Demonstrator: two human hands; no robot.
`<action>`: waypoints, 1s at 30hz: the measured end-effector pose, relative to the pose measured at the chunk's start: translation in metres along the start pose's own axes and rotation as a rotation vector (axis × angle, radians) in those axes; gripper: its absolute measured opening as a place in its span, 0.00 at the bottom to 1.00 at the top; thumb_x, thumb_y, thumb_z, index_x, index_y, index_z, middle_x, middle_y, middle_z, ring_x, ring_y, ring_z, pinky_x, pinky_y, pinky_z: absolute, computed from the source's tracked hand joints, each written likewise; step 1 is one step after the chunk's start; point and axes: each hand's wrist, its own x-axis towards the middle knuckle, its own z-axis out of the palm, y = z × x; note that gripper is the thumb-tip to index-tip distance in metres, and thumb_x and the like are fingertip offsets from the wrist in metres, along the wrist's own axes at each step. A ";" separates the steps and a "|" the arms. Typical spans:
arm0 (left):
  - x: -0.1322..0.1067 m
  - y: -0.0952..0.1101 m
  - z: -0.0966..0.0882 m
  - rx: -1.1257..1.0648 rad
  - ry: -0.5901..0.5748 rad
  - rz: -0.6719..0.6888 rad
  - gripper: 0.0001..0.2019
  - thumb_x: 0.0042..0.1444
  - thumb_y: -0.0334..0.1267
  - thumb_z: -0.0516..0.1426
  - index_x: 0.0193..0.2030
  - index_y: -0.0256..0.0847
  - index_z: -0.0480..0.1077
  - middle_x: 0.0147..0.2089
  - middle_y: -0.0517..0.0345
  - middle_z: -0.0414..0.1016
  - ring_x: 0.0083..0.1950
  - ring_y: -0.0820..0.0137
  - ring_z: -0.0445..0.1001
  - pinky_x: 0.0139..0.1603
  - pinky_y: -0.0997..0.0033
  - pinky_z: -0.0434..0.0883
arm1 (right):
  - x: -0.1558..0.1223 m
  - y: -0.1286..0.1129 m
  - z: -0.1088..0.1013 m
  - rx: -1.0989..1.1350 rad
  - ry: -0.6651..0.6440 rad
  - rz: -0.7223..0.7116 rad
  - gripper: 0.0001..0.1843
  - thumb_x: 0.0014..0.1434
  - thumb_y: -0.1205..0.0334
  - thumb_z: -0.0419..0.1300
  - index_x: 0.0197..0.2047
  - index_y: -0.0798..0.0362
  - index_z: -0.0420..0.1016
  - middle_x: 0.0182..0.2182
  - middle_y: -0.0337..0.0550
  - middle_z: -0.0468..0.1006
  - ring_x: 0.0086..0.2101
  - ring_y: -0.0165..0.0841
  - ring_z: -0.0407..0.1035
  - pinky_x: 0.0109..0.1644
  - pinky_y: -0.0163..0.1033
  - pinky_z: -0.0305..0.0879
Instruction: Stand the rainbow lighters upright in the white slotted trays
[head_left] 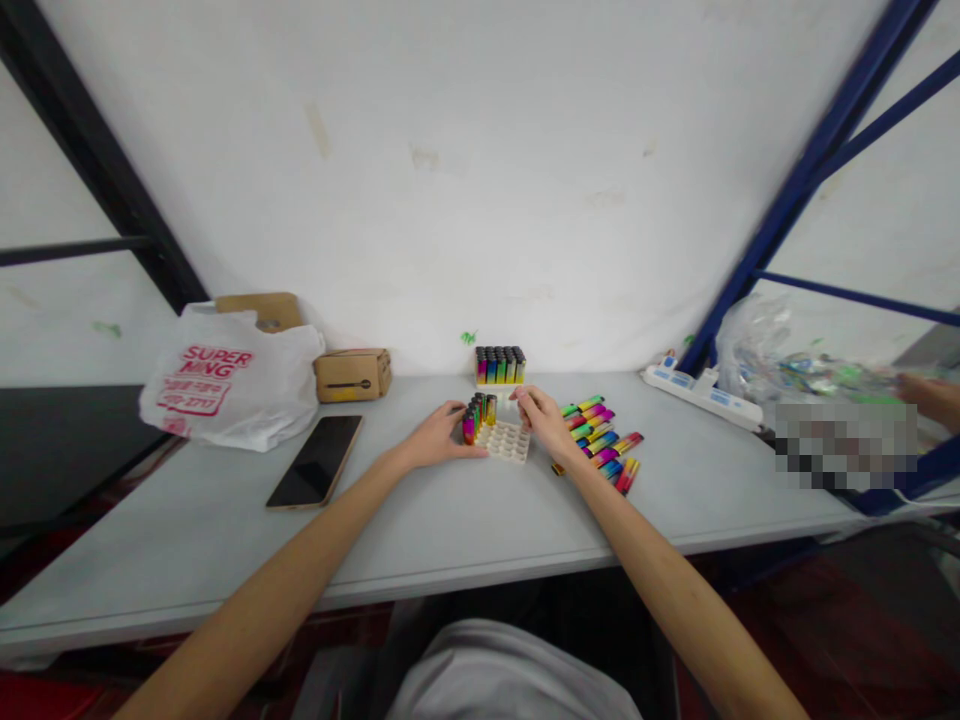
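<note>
A white tray (511,443) with rows of round-cornered slots lies on the table in front of me. Several shiny rainbow-coloured lighters (469,428) stand upright along its left and back slots. My left hand (439,437) grips the tray at its left side, thumb along the front edge and fingers behind. Over the tray's right back corner, my right hand (541,418) is closed with the fingertips together; whatever may be between them I cannot make out. Just right of that hand, a pile of loose lighters (602,440) lies flat, partly hidden by my forearm.
A filled block of lighters (501,366) stands against the wall. To the left are a phone (316,463), a cardboard box (352,375) and a white plastic bag (232,380). A power strip (703,396) lies at right, near another person's hand (930,398) and clear plastic bags (757,345).
</note>
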 end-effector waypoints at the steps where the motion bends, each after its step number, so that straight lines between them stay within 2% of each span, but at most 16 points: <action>1: 0.000 0.000 0.000 -0.001 -0.001 0.000 0.39 0.46 0.67 0.71 0.60 0.45 0.77 0.65 0.46 0.75 0.66 0.45 0.73 0.73 0.49 0.68 | 0.000 0.002 0.000 -0.023 -0.003 -0.021 0.26 0.65 0.33 0.59 0.44 0.49 0.76 0.27 0.34 0.68 0.26 0.31 0.62 0.30 0.36 0.64; 4: 0.000 0.002 -0.001 -0.005 -0.012 -0.001 0.40 0.47 0.68 0.71 0.60 0.44 0.77 0.65 0.45 0.75 0.66 0.46 0.73 0.73 0.50 0.68 | -0.001 0.003 0.002 -0.065 -0.005 -0.115 0.25 0.63 0.36 0.62 0.46 0.49 0.78 0.37 0.42 0.76 0.36 0.34 0.70 0.39 0.37 0.71; 6: 0.000 0.002 -0.002 -0.005 -0.016 -0.003 0.39 0.47 0.68 0.71 0.60 0.44 0.77 0.64 0.45 0.75 0.66 0.46 0.73 0.74 0.50 0.68 | -0.002 0.000 0.003 -0.099 0.024 -0.175 0.24 0.61 0.36 0.65 0.44 0.49 0.79 0.44 0.47 0.78 0.43 0.38 0.73 0.44 0.39 0.73; 7: 0.000 0.003 -0.002 -0.004 -0.016 -0.003 0.39 0.47 0.68 0.71 0.60 0.44 0.77 0.64 0.45 0.75 0.66 0.46 0.73 0.74 0.50 0.68 | -0.004 -0.002 0.003 -0.124 0.039 -0.195 0.23 0.60 0.37 0.65 0.43 0.49 0.80 0.44 0.47 0.78 0.44 0.39 0.73 0.46 0.40 0.73; 11: 0.000 0.001 -0.001 -0.006 -0.020 -0.003 0.40 0.47 0.68 0.71 0.60 0.44 0.77 0.65 0.45 0.75 0.67 0.46 0.72 0.74 0.50 0.67 | -0.009 -0.012 0.001 -0.263 0.043 -0.200 0.19 0.62 0.41 0.65 0.37 0.49 0.78 0.29 0.40 0.77 0.33 0.36 0.72 0.44 0.41 0.71; 13: 0.000 0.000 0.000 -0.009 -0.015 -0.007 0.40 0.47 0.68 0.71 0.60 0.43 0.77 0.65 0.45 0.74 0.67 0.45 0.72 0.74 0.50 0.67 | -0.010 -0.015 0.000 -0.324 0.033 -0.196 0.18 0.64 0.43 0.64 0.35 0.49 0.75 0.26 0.39 0.78 0.30 0.36 0.73 0.43 0.41 0.70; 17: 0.000 -0.001 0.001 -0.007 -0.017 -0.004 0.41 0.48 0.67 0.71 0.62 0.42 0.76 0.66 0.43 0.73 0.68 0.44 0.71 0.75 0.49 0.67 | -0.008 -0.012 0.001 -0.367 0.012 -0.217 0.18 0.66 0.43 0.64 0.35 0.49 0.74 0.30 0.43 0.84 0.33 0.38 0.78 0.43 0.40 0.70; 22: 0.001 -0.002 0.003 0.001 -0.009 0.006 0.40 0.47 0.66 0.72 0.61 0.42 0.77 0.65 0.43 0.75 0.67 0.44 0.72 0.73 0.48 0.68 | -0.003 -0.003 0.007 -0.426 -0.028 -0.300 0.19 0.69 0.43 0.63 0.38 0.50 0.76 0.32 0.44 0.85 0.33 0.37 0.79 0.42 0.39 0.71; 26: 0.002 -0.004 0.004 0.007 -0.002 0.025 0.39 0.47 0.67 0.71 0.60 0.43 0.77 0.64 0.44 0.75 0.66 0.46 0.73 0.72 0.50 0.69 | -0.002 -0.002 0.014 -0.609 -0.068 -0.339 0.13 0.71 0.49 0.64 0.45 0.51 0.78 0.35 0.43 0.86 0.34 0.36 0.78 0.42 0.37 0.69; 30: 0.002 -0.003 0.003 0.013 0.000 0.036 0.40 0.48 0.68 0.71 0.59 0.42 0.77 0.63 0.44 0.76 0.66 0.46 0.73 0.72 0.51 0.69 | -0.002 -0.012 0.014 -0.828 -0.032 -0.276 0.14 0.73 0.50 0.64 0.49 0.52 0.79 0.38 0.46 0.86 0.37 0.38 0.79 0.41 0.37 0.66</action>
